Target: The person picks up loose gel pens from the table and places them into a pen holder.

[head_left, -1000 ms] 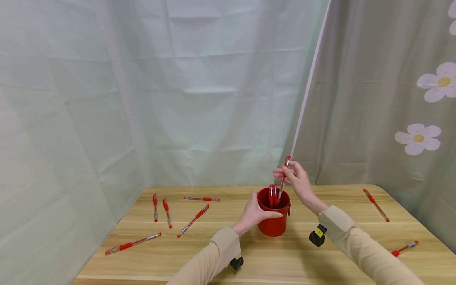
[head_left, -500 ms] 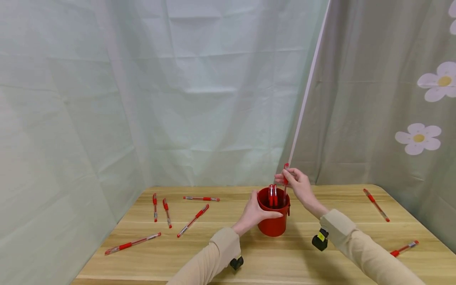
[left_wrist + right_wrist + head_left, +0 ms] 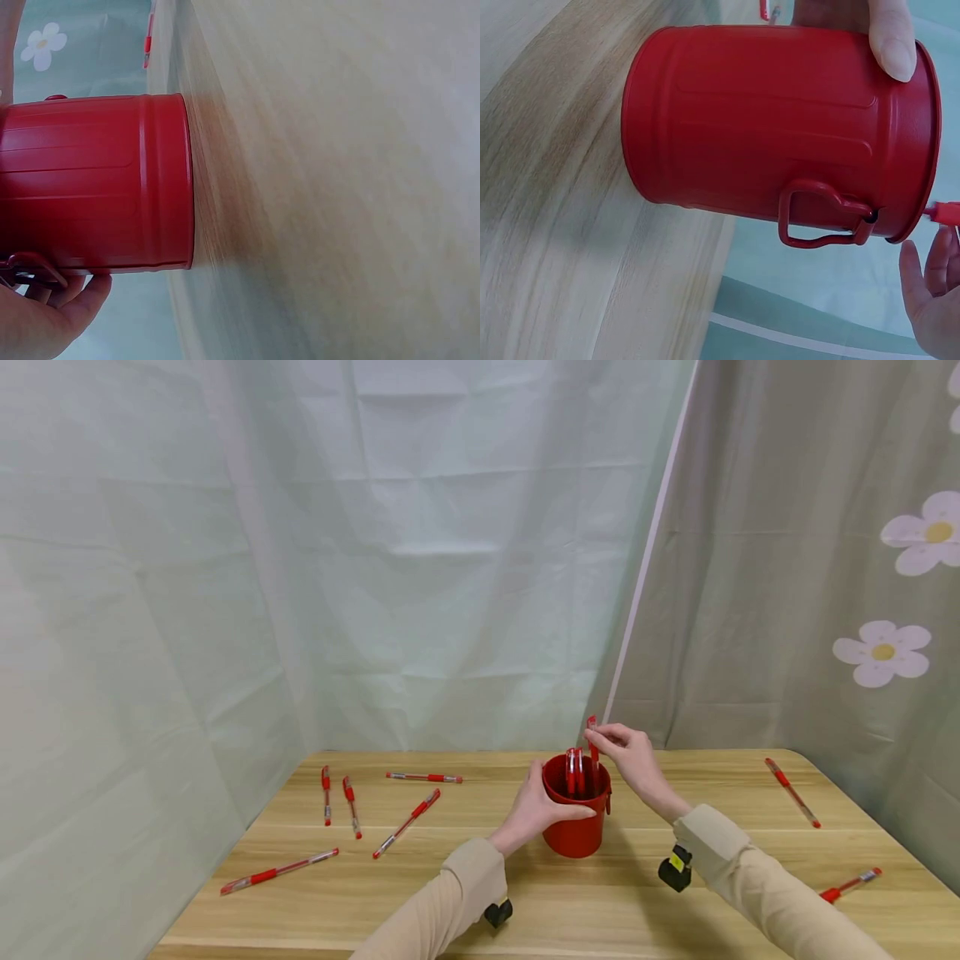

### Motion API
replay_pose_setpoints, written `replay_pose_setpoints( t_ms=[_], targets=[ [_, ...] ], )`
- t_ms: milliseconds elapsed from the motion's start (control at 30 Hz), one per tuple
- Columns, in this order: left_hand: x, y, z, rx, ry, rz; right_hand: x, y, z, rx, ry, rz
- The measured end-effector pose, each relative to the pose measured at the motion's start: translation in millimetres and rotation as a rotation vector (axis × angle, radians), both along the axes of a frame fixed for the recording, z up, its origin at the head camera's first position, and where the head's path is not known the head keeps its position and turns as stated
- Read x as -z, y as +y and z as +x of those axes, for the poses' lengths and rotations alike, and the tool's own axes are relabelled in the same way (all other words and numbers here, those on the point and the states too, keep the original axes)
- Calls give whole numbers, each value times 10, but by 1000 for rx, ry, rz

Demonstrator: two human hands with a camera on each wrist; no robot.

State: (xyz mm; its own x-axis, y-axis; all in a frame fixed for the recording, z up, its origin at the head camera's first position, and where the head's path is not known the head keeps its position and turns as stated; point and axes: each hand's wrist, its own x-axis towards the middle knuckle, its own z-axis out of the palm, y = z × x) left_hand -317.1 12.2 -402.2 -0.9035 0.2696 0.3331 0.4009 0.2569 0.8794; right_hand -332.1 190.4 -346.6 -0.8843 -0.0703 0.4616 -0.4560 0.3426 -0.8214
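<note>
A small red metal bucket (image 3: 573, 833) stands upright on the wooden table (image 3: 465, 902). My left hand (image 3: 534, 810) grips its left side, the thumb lying across the front near the rim. Over the bucket's right rear, my right hand (image 3: 632, 767) pinches a red gel pen (image 3: 592, 724) upright, its lower end down inside the mouth. Several capped red pens (image 3: 574, 770) lean together in the bucket, caps above the rim. In the right wrist view, a wire side handle (image 3: 821, 217) hangs on the bucket wall, and the held pen's red grip (image 3: 946, 213) shows past the rim.
Several red pens lie scattered on the left of the table, among them one pen (image 3: 279, 872) nearest the front and one (image 3: 423, 777) near the back edge. On the right lie two more, a far pen (image 3: 792, 792) and a near pen (image 3: 851, 885). Curtains (image 3: 450, 568) hang behind.
My right hand has come down and slightly left, lowering the pen deeper into the bucket and tilting it upright. The left hand and bucket have stayed in place.
</note>
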Motion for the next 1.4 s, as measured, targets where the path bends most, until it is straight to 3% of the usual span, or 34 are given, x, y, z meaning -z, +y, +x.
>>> replay_pose_setpoints(
  t_ms=[533,967,1200,1400],
  targets=[
    [4,4,-6,-1,0,3,84,44,-8,20,117,136],
    [-2,7,-12,-1,0,0,103,85,0,58,-12,253],
    [-2,3,-11,2,4,0,96,77,-21,68,-4,338],
    [-7,5,-4,2,2,1,121,71,-49,44,2,334]
  ],
)
